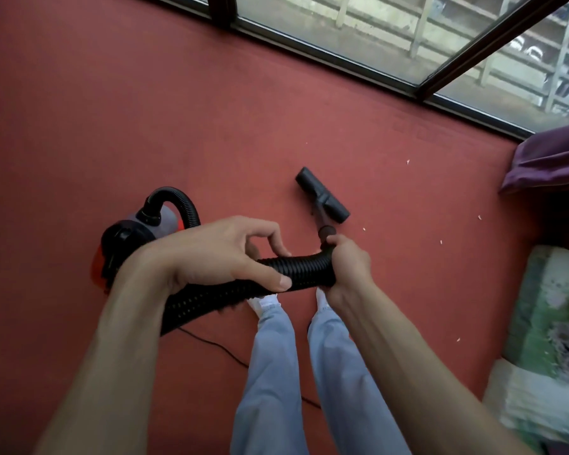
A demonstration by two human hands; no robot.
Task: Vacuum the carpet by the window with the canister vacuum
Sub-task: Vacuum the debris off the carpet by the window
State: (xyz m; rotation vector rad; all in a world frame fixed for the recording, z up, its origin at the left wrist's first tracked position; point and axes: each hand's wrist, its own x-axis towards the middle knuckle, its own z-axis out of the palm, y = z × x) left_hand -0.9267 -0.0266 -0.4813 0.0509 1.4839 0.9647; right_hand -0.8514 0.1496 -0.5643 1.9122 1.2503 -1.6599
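A black ribbed hose (304, 269) runs across in front of me. My left hand (224, 254) holds it near the middle, thumb on the near side and fingers curled over the top. My right hand (347, 266) grips the hose's end where it meets the wand. The wand leads down to a black floor nozzle (322, 194) resting on the red carpet (210, 126). The red, grey and black canister (128, 238) sits on the carpet to the left, partly hidden by my left forearm, and the hose loops out of its top.
A dark-framed window (407, 83) runs along the far edge of the carpet. Small white scraps (440, 242) lie scattered right of the nozzle. A purple cushion (552, 159) and floral bedding (552, 339) sit at the right. A black power cord (217, 348) trails behind my legs.
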